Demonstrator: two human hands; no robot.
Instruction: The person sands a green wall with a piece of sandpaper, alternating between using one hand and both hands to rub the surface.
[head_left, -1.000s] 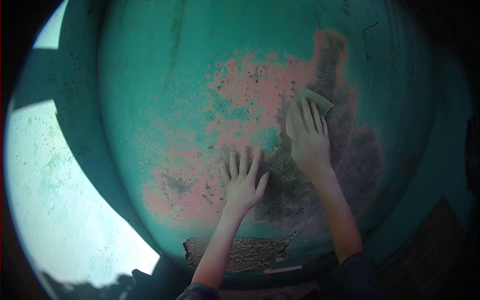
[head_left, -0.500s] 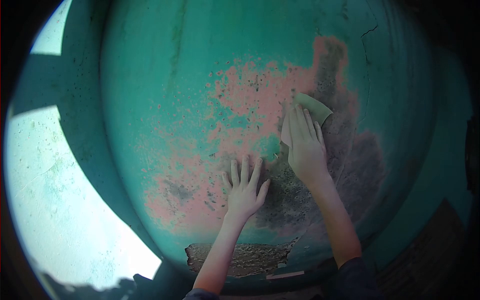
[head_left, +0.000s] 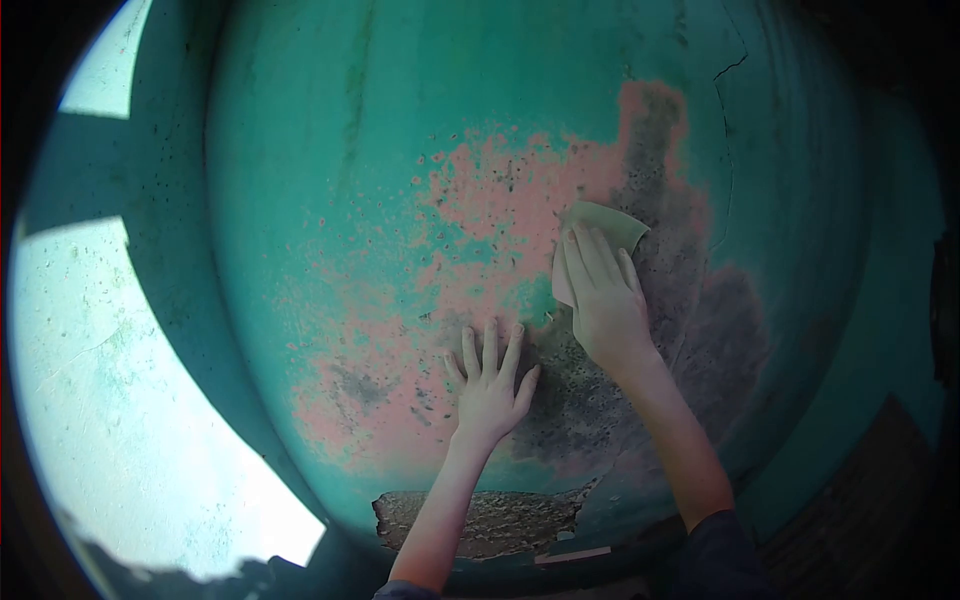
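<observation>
Worn green paintwork point(head_left: 290, 150) lay beneath the left hand point(head_left: 488, 402), its splayed fingers grasping nothing, while farther right the right hand point(head_left: 608, 312) held a sandpaper sheet point(head_left: 615, 221) pressed beneath straightened fingers — likely light, pliable, best kept under flattened fingertips.

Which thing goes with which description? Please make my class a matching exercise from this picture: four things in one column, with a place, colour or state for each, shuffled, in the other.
Column one
1. Left hand
2. Right hand
3. Sheet
4. Rough brown patch

Column two
A. Pale, partly covered by a hand
B. Low down, below the pink area
C. Fingers spread wide
D. Higher of the two hands in the picture

Pairs: 1-C, 2-D, 3-A, 4-B
</observation>
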